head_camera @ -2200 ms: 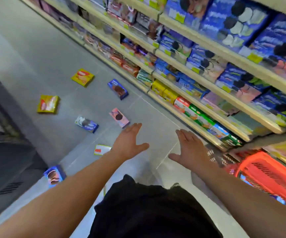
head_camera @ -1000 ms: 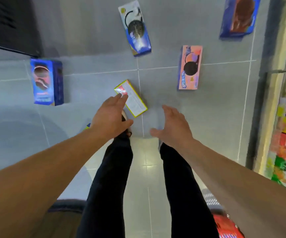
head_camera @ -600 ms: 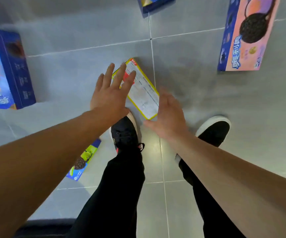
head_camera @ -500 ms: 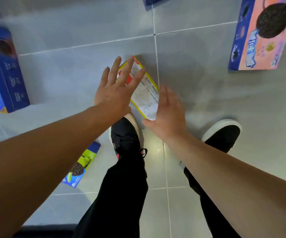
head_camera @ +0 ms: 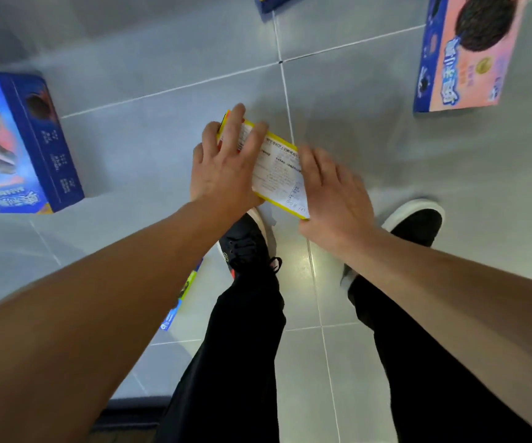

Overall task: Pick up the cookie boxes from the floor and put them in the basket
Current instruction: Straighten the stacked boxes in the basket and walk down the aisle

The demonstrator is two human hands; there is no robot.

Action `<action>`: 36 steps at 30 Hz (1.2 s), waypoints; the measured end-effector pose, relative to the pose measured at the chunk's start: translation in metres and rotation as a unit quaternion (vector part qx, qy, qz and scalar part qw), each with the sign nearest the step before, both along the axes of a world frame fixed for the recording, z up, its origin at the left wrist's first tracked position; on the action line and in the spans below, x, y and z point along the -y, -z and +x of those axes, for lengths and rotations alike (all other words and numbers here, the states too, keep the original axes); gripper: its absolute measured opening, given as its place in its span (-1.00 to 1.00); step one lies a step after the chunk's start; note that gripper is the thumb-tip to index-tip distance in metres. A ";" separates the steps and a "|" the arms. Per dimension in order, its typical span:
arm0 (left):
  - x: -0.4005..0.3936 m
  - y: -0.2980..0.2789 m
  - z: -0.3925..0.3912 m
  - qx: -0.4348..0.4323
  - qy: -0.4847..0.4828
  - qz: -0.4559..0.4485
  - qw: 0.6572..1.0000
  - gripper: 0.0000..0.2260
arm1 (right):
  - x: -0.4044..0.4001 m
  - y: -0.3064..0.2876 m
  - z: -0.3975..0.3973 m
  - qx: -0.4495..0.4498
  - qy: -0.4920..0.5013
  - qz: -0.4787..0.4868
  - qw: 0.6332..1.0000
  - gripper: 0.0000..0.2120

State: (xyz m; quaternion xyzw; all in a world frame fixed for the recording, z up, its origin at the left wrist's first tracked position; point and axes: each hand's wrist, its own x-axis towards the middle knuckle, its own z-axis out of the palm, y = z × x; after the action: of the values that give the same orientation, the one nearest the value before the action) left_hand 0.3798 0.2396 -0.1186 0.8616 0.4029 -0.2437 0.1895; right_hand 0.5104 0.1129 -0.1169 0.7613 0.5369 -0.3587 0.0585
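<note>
A flat yellow-edged cookie box (head_camera: 279, 169) with a white printed back is just in front of my left shoe. My left hand (head_camera: 226, 164) grips its far left end, fingers laid over the top. My right hand (head_camera: 331, 193) holds its near right end, with the fingertips hidden behind the edge. A blue cookie box (head_camera: 24, 145) lies on the floor to the left. At the top right lies a pink cookie box (head_camera: 462, 55). The basket is out of view.
Grey floor tiles (head_camera: 162, 59) run all around. Another blue box (head_camera: 274, 0) shows at the top edge. A blue and green box (head_camera: 181, 298) peeks out under my left forearm. My black shoes (head_camera: 245, 244) and legs fill the lower middle.
I bent down from standing by the shelves. Both hands went from hovering open above the yellow-edged box to closing on its two ends, and the box has turned slightly.
</note>
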 end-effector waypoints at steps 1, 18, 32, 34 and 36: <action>0.003 -0.019 0.006 0.000 -0.006 -0.014 1.000 -0.12 | 0.004 -0.020 0.010 0.002 -0.005 0.001 1.000 0.04; -0.008 -0.490 0.111 0.120 -0.228 -0.311 0.915 -0.36 | 0.055 -0.495 0.164 -0.278 0.314 0.077 0.905 -0.60; 0.100 -0.684 0.154 0.285 -0.266 -0.318 0.864 -0.77 | 0.150 -0.684 0.160 -0.376 0.752 0.106 0.532 -0.71; 0.106 -0.696 0.153 0.291 -0.246 -0.323 0.866 -0.67 | 0.160 -0.696 0.143 -0.356 0.781 0.152 0.489 -0.63; 0.112 -0.706 0.155 0.297 -0.213 -0.356 0.860 -0.64 | 0.170 -0.712 0.123 -0.299 0.791 0.208 0.492 -0.65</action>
State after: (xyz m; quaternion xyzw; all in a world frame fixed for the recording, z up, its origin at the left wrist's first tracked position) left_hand 0.5351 0.1275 0.5874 0.6601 0.3870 -0.0564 0.6414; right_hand 0.6338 -0.0566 0.5950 0.7037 -0.2460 -0.3389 -0.5739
